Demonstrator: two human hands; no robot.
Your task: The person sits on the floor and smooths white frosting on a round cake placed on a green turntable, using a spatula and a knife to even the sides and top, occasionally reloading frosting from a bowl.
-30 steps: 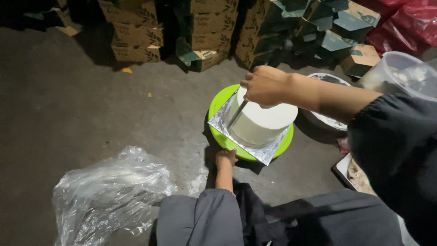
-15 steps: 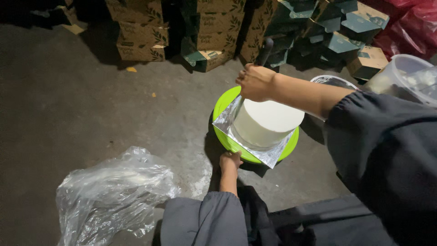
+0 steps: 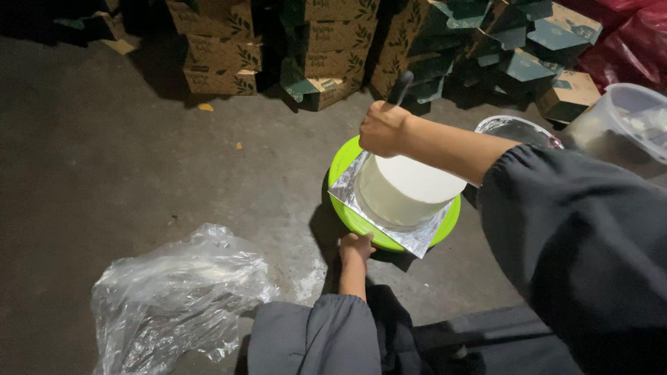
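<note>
Floor (image 3: pixel 104 180) is dark concrete, with stacked cardboard boxes (image 3: pixel 222 48) along the far edge. A crumpled clear plastic bag (image 3: pixel 174 298) lies near-left, well apart from the work.

White round cake (image 3: pixel 410 189) sits on a square silver foil board (image 3: pixel 417 239), and the board sits on a lime green turntable (image 3: pixel 344 163), right of centre. Clear plastic tub (image 3: pixel 625 118) at far right; a second clear-rimmed bowl (image 3: pixel 517 128) just behind the cake.

Key relation: right hand (image 3: pixel 384 128) is at the cake's far-left top edge, fist closed around a dark tool handle (image 3: pixel 403 82) that sticks up and away from the camera. The blade end is hidden behind fist and cake, so I can't tell contact. Long axis of the tool looks near vertical, running down the cake's side wall. The cake lies just below and to the right of those fingers. Right hand is the nearer one to the cake itself.

Left hand (image 3: pixel 356 248) is low at the turntable's near rim, fingers curled on the edge or just under it; grip detail too dark to tell.

Versus one second ago: the right hand was over the cake top with the tool slanting across the left side; now it's off the top, at the far-left edge, tool upright. Left hand stays at the near rim. Foil board corner points about the same way.
</note>
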